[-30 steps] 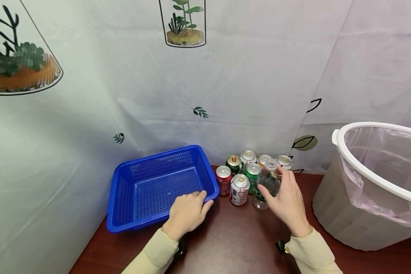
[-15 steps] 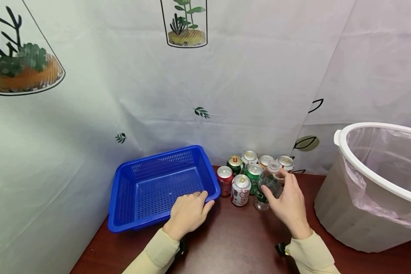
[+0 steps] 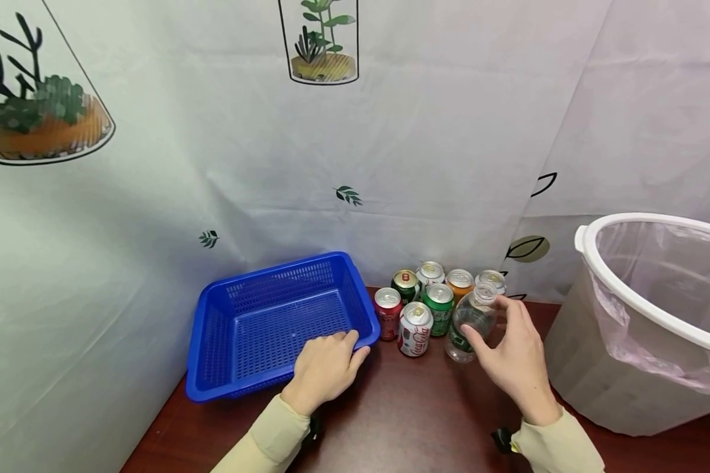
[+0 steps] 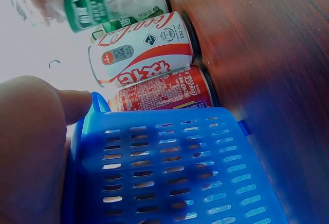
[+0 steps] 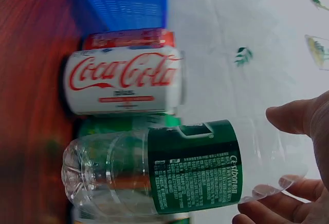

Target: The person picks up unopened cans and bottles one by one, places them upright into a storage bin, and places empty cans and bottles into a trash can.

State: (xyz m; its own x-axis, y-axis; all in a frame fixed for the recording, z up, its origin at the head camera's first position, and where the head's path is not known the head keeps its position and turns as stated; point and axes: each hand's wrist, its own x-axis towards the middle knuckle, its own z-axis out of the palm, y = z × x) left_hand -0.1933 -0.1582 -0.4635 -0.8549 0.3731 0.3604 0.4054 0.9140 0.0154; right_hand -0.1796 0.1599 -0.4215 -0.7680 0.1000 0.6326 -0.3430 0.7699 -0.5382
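right hand (image 3: 517, 355): thumb and fingers curled about the upper part of a clear cestbon bottle (image 3: 474, 316), holding it; in the right wrist view the fingertips lie along its far side, while firm thumb contact cannot be told.
left hand (image 3: 327, 368): gripping the rim of a blue perforated plastic basket (image 3: 284, 284) at its near right corner, thumb lying on the rim.
cestbon bottle: green label, neck up, close to upright, right of centre and toward the back edge of the dark red-brown worktop (image 3: 408, 414); whether the base touches cannot be told; blurred in the left wrist view.
basket: near the worktop's left edge, open side up.
cans, front: white coca-cola plus can (image 3: 414, 332) left of the bottle, red coca-cola can (image 3: 387, 315) between that and the basket.
cans, behind: green can (image 3: 440, 309) near the bottle; dark green can (image 3: 405, 284) with gold lid, white can (image 3: 430, 273), orange can (image 3: 460, 281) and silver-topped can (image 3: 490, 279) along the back edge, the last partly hidden by the bottle.
bin: grey-beige waste bin (image 3: 586, 368), white rim, pinkish liner (image 3: 618, 328) folded over, at the worktop's right side.
backdrop: pale cloth (image 3: 438, 144) printed with plants and leaves.
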